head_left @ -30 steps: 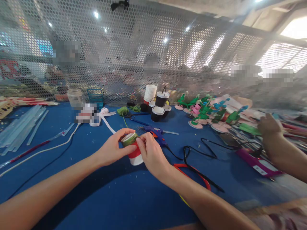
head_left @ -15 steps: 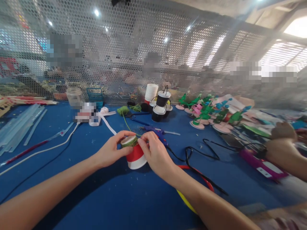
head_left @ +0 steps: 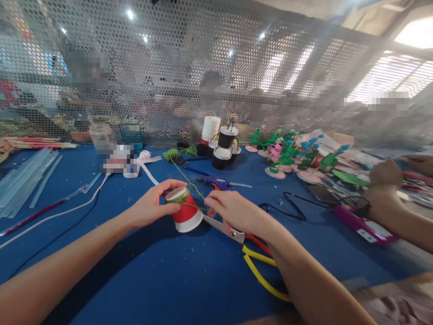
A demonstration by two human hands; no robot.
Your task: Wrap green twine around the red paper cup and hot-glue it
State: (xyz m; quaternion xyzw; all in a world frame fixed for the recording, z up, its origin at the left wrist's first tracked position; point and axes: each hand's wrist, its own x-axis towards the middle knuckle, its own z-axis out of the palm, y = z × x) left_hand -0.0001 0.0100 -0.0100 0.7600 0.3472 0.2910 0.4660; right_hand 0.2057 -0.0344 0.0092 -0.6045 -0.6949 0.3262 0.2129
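My left hand (head_left: 150, 208) grips an upturned red paper cup (head_left: 184, 213) with a white rim, standing on the blue table. Green twine (head_left: 176, 195) is wound around the cup's top. My right hand (head_left: 233, 212) is to the right of the cup, its fingers pinched on the green twine strand (head_left: 194, 206) that runs off the cup. That strand leads back to a green twine ball (head_left: 172, 155) farther away. Scissors with red and yellow handles (head_left: 252, 255) lie under my right wrist.
A blue glue gun (head_left: 216, 182) lies behind the cup, with black cable (head_left: 294, 203) to the right. Black-and-white cups (head_left: 225, 146), green and pink craft pieces (head_left: 291, 158), glue sticks (head_left: 23, 178) and a jar (head_left: 100, 136) stand around. Another person's hand (head_left: 385, 180) works at right. A mesh screen (head_left: 203, 67) closes the back.
My right hand has moved off the cup to the right, pulling a strand of green twine out. The cup has tilted slightly and the scissors now show. The other person's hand shifted.
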